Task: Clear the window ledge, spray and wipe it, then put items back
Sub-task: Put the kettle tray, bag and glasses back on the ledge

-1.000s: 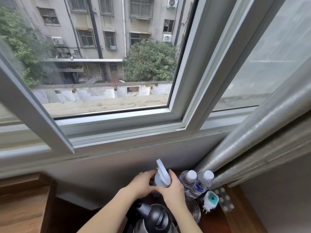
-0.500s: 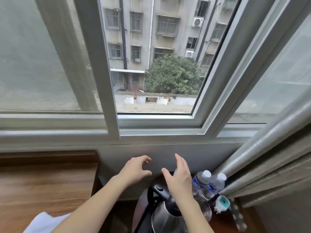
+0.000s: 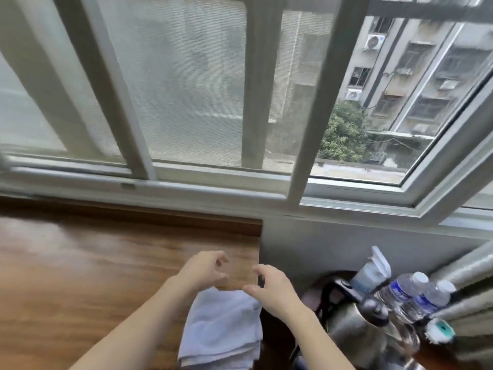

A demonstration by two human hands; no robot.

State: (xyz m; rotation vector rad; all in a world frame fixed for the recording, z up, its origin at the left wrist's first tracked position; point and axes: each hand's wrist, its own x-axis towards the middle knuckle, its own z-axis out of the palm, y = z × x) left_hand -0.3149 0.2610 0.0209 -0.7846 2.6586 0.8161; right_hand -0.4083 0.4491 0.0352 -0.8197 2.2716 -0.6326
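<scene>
A folded cloth [image 3: 221, 329] is seen nearest to the camera, on the wooden top [image 3: 80, 276], at its right edge. Its long axis runs from the camera toward the window, and its far end lies directly under and just behind the fingertips of both hands.

The left hand [image 3: 202, 269] is held above the far end of the cloth, a little to the left. Its fingers are loosely curled, the thumb and forefinger are close to each other, and nothing is held between them. The right hand [image 3: 269, 287] is held above the far right corner of the cloth. Its fingers are also bent and apart, and nothing is gripped. Whether the thumb touches the cloth cannot be told, because the picture is blurred there.

Both hands are almost equally near to the cloth. The right one seems lower and slightly closer, so it is judged that the cloth can be taken by a short move down and back toward the body.

To the right of the right fingers, lower and well apart, a kettle [image 3: 354, 316], a spray bottle [image 3: 370, 271] and two water bottles [image 3: 416, 295] are standing together.

Beyond the fingers, the window ledge [image 3: 213, 193] is stretched from left to right under the window frame. The wiping is judged not yet begun.
</scene>
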